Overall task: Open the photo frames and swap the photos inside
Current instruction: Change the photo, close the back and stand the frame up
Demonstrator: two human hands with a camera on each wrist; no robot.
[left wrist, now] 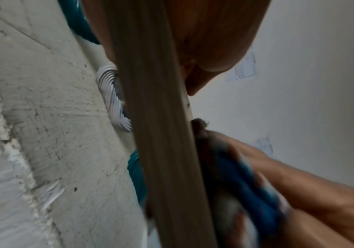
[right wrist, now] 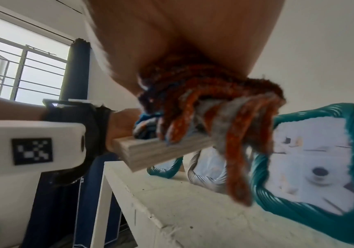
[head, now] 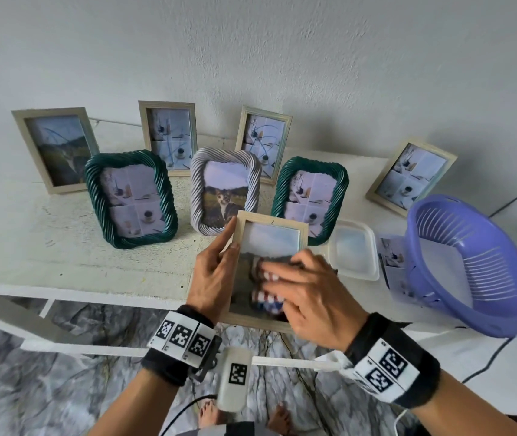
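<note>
Pressing a striped cloth (head: 266, 286) against the glass, my right hand (head: 310, 297) has its fingers curled over the bunched fabric, low on the pale wooden frame (head: 271, 219). My left hand (head: 213, 278) grips that frame's left edge, thumb on the front, forefinger stretched up along the side, the other fingers behind it where I cannot see them. I hold the frame off the table, tilted, over its near edge; the photo in it shows sky above a dark strip of land.

Just right of the frame sits a clear plastic tub (head: 354, 253) with its lid on; I cannot tell what it holds. A loose photo sheet (head: 392, 265) lies beside it, partly under the purple basket (head: 470, 262), which is tipped on its side with nothing visible inside.

Beyond my hands three twisted-rim frames stand in a row: a green one (head: 131, 199) with a four-part still life, a white one (head: 224, 190) with a cat, another green one (head: 310, 199). Behind them four plain wooden frames (head: 169, 136) stand by the wall.

The white table (head: 78, 247) is scuffed and specked. The wall behind is pale plaster. The right wrist view shows a barred window (right wrist: 23, 67) and a dark curtain (right wrist: 77, 70). Below, grey marble floor (head: 30, 388) and my bare feet (head: 210, 415).
</note>
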